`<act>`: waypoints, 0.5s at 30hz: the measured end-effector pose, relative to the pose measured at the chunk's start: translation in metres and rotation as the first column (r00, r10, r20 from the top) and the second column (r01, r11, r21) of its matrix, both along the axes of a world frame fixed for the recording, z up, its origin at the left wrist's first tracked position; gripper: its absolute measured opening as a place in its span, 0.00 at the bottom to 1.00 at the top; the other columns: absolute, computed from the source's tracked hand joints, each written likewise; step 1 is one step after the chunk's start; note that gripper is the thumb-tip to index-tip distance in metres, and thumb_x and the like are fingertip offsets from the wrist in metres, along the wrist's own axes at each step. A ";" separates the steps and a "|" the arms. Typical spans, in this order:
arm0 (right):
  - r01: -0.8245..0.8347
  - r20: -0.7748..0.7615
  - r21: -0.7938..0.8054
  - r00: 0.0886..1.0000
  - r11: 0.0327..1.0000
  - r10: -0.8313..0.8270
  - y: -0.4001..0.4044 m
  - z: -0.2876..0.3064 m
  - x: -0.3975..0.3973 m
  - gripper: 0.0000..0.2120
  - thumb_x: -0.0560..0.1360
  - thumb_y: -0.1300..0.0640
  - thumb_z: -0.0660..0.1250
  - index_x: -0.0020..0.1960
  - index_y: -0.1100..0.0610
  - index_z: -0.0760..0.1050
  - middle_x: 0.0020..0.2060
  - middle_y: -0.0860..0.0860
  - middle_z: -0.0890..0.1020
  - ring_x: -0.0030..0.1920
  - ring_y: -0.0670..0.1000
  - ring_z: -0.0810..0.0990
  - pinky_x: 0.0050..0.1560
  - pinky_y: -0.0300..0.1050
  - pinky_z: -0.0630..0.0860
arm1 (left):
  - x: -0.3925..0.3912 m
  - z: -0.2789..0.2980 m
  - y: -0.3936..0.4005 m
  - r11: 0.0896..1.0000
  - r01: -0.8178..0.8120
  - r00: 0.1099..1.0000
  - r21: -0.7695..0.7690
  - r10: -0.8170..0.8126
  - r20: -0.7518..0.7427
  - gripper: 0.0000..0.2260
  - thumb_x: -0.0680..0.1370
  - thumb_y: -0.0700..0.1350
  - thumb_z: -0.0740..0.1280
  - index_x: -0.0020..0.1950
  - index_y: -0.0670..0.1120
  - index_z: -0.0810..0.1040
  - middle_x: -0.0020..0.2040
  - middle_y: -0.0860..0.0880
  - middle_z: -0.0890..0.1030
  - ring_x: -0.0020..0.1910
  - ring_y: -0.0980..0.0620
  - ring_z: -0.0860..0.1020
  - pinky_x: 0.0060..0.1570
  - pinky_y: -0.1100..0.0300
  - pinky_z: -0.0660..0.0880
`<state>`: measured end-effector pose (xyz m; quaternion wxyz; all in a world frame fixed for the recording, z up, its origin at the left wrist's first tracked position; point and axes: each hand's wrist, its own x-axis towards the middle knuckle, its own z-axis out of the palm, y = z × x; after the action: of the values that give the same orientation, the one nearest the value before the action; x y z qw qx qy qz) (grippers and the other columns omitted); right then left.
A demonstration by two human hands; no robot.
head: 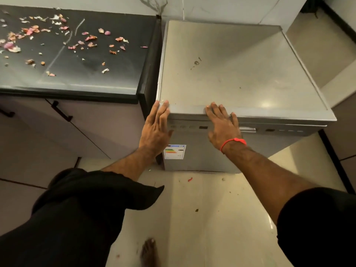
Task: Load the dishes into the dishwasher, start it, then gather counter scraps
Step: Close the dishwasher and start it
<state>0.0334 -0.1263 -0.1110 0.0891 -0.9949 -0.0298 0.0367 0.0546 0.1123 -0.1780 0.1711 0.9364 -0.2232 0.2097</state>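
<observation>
A silver freestanding dishwasher (237, 74) stands to the right of a black counter (92, 78), its door closed. My left hand (156, 128) lies flat against the door's upper left corner, fingers straight, fingertips at the top edge. My right hand (224, 126), with a red band at the wrist, presses flat on the control strip near the door handle (248, 129), fingertips reaching the front edge of the top. Onion-skin scraps (57, 39) lie scattered over the counter. No dishes are visible.
Cabinet doors with black handles (61, 111) sit below the counter. An energy label (175, 151) is stuck on the dishwasher front. The pale tiled floor (202, 218) carries a few small scraps. My bare foot (149, 251) stands near the bottom edge.
</observation>
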 end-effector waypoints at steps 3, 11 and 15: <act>-0.015 0.113 0.027 0.994 1.000 0.012 -0.003 -0.012 -0.001 0.42 0.73 0.65 0.63 0.80 0.46 0.47 0.79 0.44 0.46 0.79 0.48 0.43 0.77 0.56 0.41 | 0.002 -0.006 -0.003 0.999 -0.032 0.998 -0.017 0.033 0.057 0.33 0.77 0.56 0.63 0.76 0.42 0.54 0.78 0.40 0.61 0.80 0.40 0.53 0.74 0.43 0.65; -0.023 0.414 0.057 0.910 0.998 -0.002 -0.004 -0.047 0.002 0.40 0.71 0.66 0.65 0.78 0.46 0.55 0.78 0.45 0.57 0.78 0.50 0.52 0.76 0.58 0.45 | 0.013 -0.025 0.000 0.998 -0.052 0.988 -0.029 0.056 0.143 0.41 0.73 0.49 0.78 0.75 0.40 0.56 0.78 0.40 0.62 0.79 0.37 0.55 0.76 0.52 0.61; -0.014 0.500 0.089 0.866 0.996 -0.033 -0.001 -0.057 0.004 0.38 0.70 0.65 0.64 0.77 0.46 0.59 0.77 0.45 0.61 0.78 0.51 0.55 0.76 0.58 0.45 | 0.013 -0.024 0.002 0.999 -0.046 0.988 -0.001 0.046 0.150 0.39 0.74 0.50 0.74 0.76 0.39 0.56 0.78 0.42 0.61 0.79 0.38 0.55 0.74 0.56 0.61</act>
<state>0.0372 -0.1270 -0.1682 0.1231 -0.9655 -0.0487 -0.2243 0.0677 0.1142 -0.2023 0.1477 0.9232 -0.2140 0.2830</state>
